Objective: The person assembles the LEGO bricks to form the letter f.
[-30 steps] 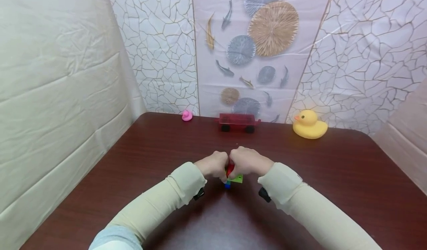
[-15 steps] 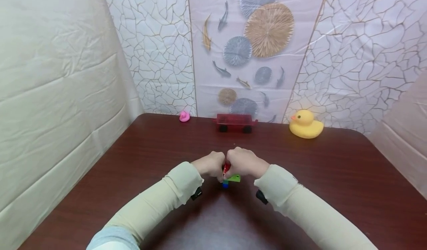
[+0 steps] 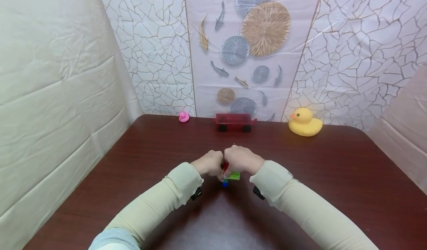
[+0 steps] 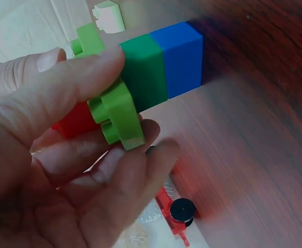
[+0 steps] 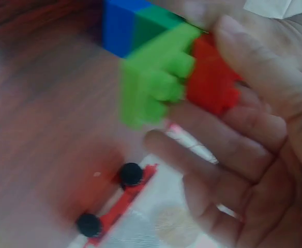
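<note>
Both hands meet over the middle of the table around a stack of toy building blocks. Blue and dark green blocks form one end. A wider light green block with studs crosses the stack, and a red block sits on its studded side. The left hand pinches the stack, thumb over the light and dark green blocks. The right hand holds the red block, its thumb against it. In the head view, the fingers hide most of the stack; a blue end pokes out below.
At the table's back edge stand a small pink duck, a red toy wagon with black wheels, and a large yellow duck. A pale studded block-like piece shows in the left wrist view. Fabric walls rise behind and beside.
The head view has shifted slightly, so the background things sit a little further left. Both hands stay together on the block stack, with little visible movement.
</note>
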A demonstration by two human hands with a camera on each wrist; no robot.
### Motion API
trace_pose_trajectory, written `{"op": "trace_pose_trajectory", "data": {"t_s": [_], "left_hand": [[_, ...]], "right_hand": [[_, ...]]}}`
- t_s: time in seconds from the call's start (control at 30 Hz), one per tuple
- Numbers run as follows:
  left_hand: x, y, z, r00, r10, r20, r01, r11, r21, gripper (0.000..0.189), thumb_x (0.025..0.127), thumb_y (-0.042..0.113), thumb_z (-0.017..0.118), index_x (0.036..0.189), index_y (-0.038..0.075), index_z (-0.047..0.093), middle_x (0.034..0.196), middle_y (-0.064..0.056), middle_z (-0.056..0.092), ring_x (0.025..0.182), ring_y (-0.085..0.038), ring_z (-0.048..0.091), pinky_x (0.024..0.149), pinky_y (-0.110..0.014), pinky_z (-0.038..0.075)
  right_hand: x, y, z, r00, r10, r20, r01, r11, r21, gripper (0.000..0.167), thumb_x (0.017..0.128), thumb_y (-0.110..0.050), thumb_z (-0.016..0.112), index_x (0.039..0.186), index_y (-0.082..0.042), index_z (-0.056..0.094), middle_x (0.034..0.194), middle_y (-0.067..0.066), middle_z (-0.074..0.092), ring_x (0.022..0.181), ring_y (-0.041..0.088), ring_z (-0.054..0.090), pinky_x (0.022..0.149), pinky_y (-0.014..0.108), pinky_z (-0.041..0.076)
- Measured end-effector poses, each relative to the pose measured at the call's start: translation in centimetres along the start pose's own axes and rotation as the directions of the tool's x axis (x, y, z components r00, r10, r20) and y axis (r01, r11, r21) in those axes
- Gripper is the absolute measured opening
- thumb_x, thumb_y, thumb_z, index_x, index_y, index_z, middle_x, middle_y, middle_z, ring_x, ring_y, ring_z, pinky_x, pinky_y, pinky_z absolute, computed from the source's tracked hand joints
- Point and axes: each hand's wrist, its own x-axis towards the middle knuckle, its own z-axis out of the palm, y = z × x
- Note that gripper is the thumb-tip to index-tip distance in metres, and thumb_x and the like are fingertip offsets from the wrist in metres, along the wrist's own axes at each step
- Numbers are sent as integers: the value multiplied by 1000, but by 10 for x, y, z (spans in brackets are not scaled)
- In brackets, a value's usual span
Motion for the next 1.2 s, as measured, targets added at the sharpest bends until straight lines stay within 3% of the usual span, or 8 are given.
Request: {"op": "trace_pose_trajectory", "data": {"t_s": [0.17, 0.3, 0.43, 0.57, 0.77, 1.0, 1.2], "left_hand": [[1, -1, 2, 1000, 0, 0, 0, 1000, 16, 20, 58, 10, 80, 53, 9, 61, 42, 6, 42, 48, -10, 35, 41, -20, 32], [1, -2, 2, 1000, -15, 2, 15, 1000, 9, 23, 57, 6, 79, 48, 10, 58, 38, 6, 34, 45, -10, 30, 39, -21, 28], [1, -3, 0, 1000, -14, 0, 14, 1000, -9, 22, 56, 5, 79, 50, 10, 59, 40, 6, 39, 45, -9, 33, 39, -21, 30], [3, -4, -2, 1000, -6, 4, 6, 999, -42, 19, 56, 5, 80, 62, 9, 62, 53, 4, 51, 53, -10, 44, 46, -21, 39], [6, -3, -7, 999, -43, 34, 45, 996, -75, 27, 55, 7, 82, 75, 7, 63, 68, 2, 56, 64, -13, 50, 54, -24, 43], [8, -4, -9, 997, -58, 59, 62, 997, -56, 19, 56, 6, 81, 66, 9, 65, 60, 2, 57, 59, -11, 47, 50, -23, 41], [8, -3, -3, 995, -82, 58, 85, 995, -55, 16, 58, 7, 80, 61, 10, 65, 53, 2, 57, 52, -11, 42, 44, -23, 37]], "right_hand": [[-3, 14, 10, 997, -71, -28, 74, 988, 137, 17, 67, -30, 75, 67, -15, 66, 57, -7, 56, 55, 9, 50, 52, 23, 43], [-3, 16, 14, 993, -109, -45, 114, 984, 135, 19, 69, -32, 72, 67, -16, 64, 56, -7, 54, 52, 8, 48, 51, 23, 42], [-1, 9, 9, 992, -117, -38, 118, 992, 49, 21, 68, -33, 74, 70, -14, 64, 55, -7, 52, 52, 9, 49, 51, 24, 42], [1, 0, 0, 994, -105, -9, 104, 994, -24, 23, 67, -28, 76, 76, -10, 66, 59, -5, 51, 54, 11, 49, 52, 24, 42], [2, -7, -6, 997, -75, 24, 76, 996, -57, 20, 65, -22, 77, 76, -8, 66, 60, -4, 52, 55, 11, 49, 53, 25, 43], [5, 2, -5, 993, -114, 36, 116, 992, -42, 20, 67, -27, 75, 77, -12, 66, 60, -6, 53, 57, 9, 49, 55, 24, 42], [0, 22, 10, 978, -196, -73, 201, 977, 75, 22, 68, -36, 72, 76, -16, 67, 59, -11, 54, 54, 5, 50, 53, 20, 43]]}}
